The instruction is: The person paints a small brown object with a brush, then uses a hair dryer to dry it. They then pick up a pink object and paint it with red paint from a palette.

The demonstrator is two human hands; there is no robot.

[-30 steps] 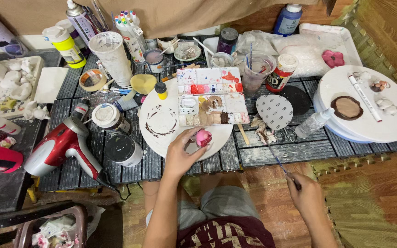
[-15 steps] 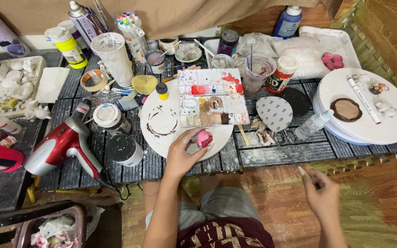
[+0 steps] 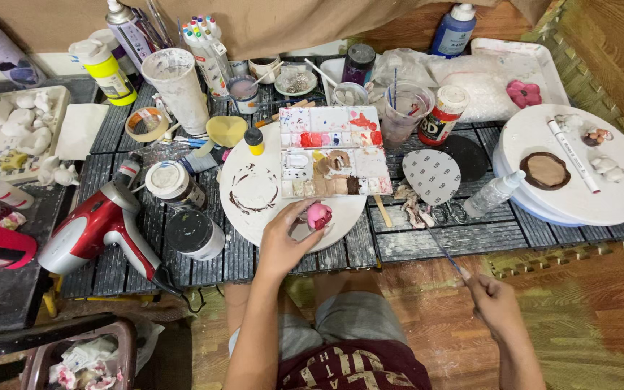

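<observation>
Pink clay piece point(image 3: 319, 215) pinched in my left hand point(image 3: 283, 242) fingertips, held low over white round board point(image 3: 254, 189) at near rim, just below paint palette point(image 3: 334, 152); reads as steadying it close to colours. Right hand point(image 3: 496, 303) clenched round thin paintbrush point(image 3: 442, 253), tip angled up toward sandpaper disc point(image 3: 431, 175), hand hanging off mat over wood floor. Piece small, lumpy, matte, petal-like. Palette plastic, square wells, smeared red and brown. Red hair dryer point(image 3: 95, 227) lying on dark ribbed mat point(image 3: 427, 242) at left.

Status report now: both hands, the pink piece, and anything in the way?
Left hand pinching pink clay piece on the round white board. Right hand gripping thin paintbrush, tip toward paint palette. Nothing between brush and piece.
</observation>
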